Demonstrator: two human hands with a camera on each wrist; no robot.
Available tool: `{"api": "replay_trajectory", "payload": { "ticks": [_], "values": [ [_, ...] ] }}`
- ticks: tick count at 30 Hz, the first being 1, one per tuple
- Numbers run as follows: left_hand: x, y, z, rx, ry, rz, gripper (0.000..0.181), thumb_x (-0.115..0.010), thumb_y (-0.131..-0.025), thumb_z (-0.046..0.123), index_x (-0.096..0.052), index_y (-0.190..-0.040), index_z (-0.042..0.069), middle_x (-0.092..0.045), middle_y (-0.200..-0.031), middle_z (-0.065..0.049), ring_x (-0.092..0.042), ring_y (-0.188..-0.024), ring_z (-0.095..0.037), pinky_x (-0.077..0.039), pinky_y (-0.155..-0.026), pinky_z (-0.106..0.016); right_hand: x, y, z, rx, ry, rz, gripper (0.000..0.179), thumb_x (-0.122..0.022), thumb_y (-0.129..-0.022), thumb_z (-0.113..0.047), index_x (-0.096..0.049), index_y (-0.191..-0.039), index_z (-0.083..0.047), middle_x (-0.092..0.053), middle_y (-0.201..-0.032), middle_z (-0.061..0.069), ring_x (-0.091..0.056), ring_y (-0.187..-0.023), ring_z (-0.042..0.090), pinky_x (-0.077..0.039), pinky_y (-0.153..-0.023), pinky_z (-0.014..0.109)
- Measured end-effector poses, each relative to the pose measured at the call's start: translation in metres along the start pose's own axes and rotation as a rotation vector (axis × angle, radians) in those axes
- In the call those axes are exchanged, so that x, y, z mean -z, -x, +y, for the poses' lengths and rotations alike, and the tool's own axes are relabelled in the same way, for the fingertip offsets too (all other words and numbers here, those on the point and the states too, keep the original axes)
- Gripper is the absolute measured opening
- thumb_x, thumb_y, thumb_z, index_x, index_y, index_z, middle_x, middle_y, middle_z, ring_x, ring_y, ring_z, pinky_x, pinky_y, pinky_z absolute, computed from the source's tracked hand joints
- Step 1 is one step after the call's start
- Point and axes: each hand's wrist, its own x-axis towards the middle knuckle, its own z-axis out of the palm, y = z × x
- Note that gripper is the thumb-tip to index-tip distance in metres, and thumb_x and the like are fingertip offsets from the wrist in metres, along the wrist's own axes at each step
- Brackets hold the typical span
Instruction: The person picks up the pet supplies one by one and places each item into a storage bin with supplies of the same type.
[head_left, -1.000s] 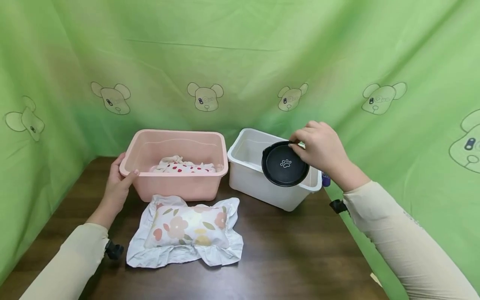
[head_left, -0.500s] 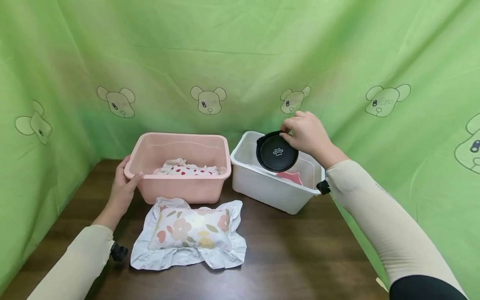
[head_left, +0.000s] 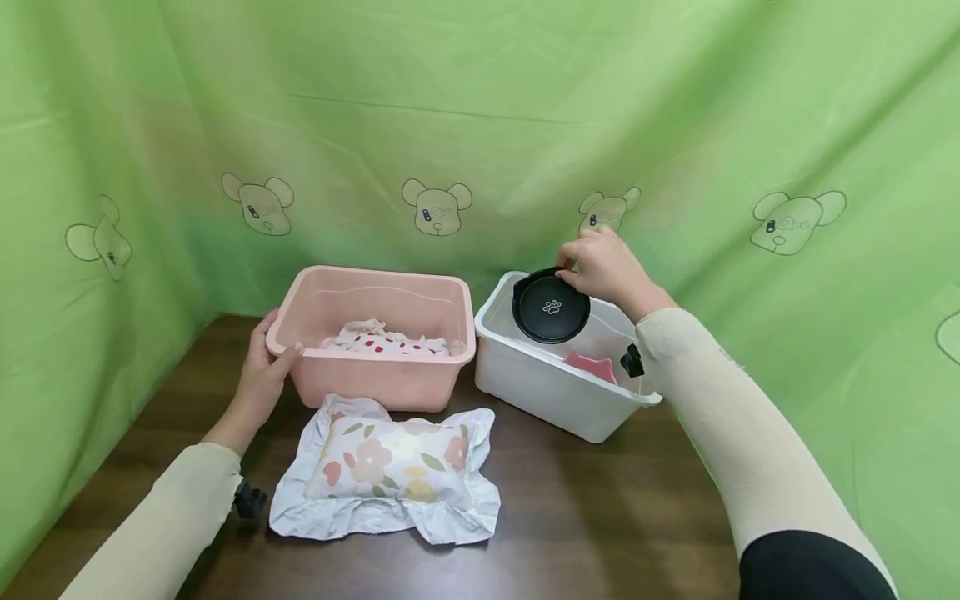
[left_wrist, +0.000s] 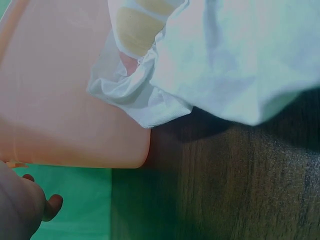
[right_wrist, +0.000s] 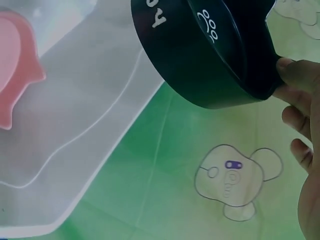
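Observation:
My right hand [head_left: 606, 265] pinches the rim of a black pet bowl [head_left: 551, 308] with a white paw print inside. The bowl is tilted on edge over the back of the white bin [head_left: 528, 385]. In the right wrist view the thumb and fingers meet at one pointed ear of the black bowl [right_wrist: 195, 60]. Inside the white bin lies a pink bowl [head_left: 591, 365] with pointed ears. My left hand [head_left: 262, 367] grips the left front corner of the pink bin [head_left: 375, 377], thumb over the rim. White cloth with red dots [head_left: 386, 342] lies inside that bin.
A small floral pillow [head_left: 393, 467] with a white ruffled edge lies in front of the pink bin, its top edge against the bin. Both bins stand on a dark wooden table [head_left: 585, 517]. A green curtain [head_left: 510, 100] hangs behind and along both sides.
My right hand has carried the black bowl back and slightly left over the white bin, so the pink bowl now shows. The left hand keeps its grip on the pink bin; the view has shifted.

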Motion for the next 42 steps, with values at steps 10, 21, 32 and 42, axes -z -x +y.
{"api": "replay_trajectory", "payload": {
  "ticks": [10, 21, 32, 42],
  "values": [
    [-0.003, 0.001, 0.0, 0.022, -0.047, 0.015, 0.072, -0.054, -0.103, 0.004, -0.013, -0.162, 0.006, -0.023, -0.165, -0.021, -0.029, -0.146, -0.038, -0.035, -0.108, -0.009, -0.031, -0.006, 0.013, -0.037, -0.052, -0.033, 0.008, -0.083, -0.084, -0.018, -0.075, -0.085, -0.016, -0.074, -0.083, -0.003, -0.055, -0.084, 0.022, -0.031, -0.083, 0.043],
    [0.0, 0.0, -0.001, 0.006, -0.047, 0.018, 0.071, -0.053, -0.103, 0.004, -0.014, -0.162, 0.006, -0.024, -0.164, -0.021, -0.031, -0.144, -0.036, -0.035, -0.103, -0.006, -0.053, -0.009, 0.019, -0.091, -0.078, -0.071, 0.008, -0.083, -0.083, -0.017, -0.075, -0.086, -0.016, -0.074, -0.082, -0.002, -0.054, -0.085, 0.023, -0.03, -0.087, 0.046],
    [0.002, 0.003, 0.0, 0.002, -0.034, 0.031, 0.071, -0.052, -0.103, 0.002, -0.013, -0.162, 0.006, -0.023, -0.164, -0.023, -0.03, -0.145, -0.037, -0.035, -0.102, -0.006, -0.077, -0.008, 0.025, -0.112, -0.103, -0.115, 0.007, -0.082, -0.085, -0.018, -0.076, -0.087, -0.015, -0.073, -0.083, -0.002, -0.053, -0.086, 0.023, -0.029, -0.092, 0.048],
    [-0.001, 0.001, -0.001, -0.008, -0.028, 0.026, 0.069, -0.051, -0.103, 0.002, -0.015, -0.162, 0.004, -0.023, -0.165, -0.02, -0.028, -0.147, -0.039, -0.034, -0.108, -0.01, -0.091, -0.003, 0.03, -0.145, -0.111, -0.126, 0.007, -0.082, -0.084, -0.018, -0.075, -0.083, -0.018, -0.073, -0.081, -0.003, -0.054, -0.086, 0.023, -0.028, -0.094, 0.048]
  ]
}}
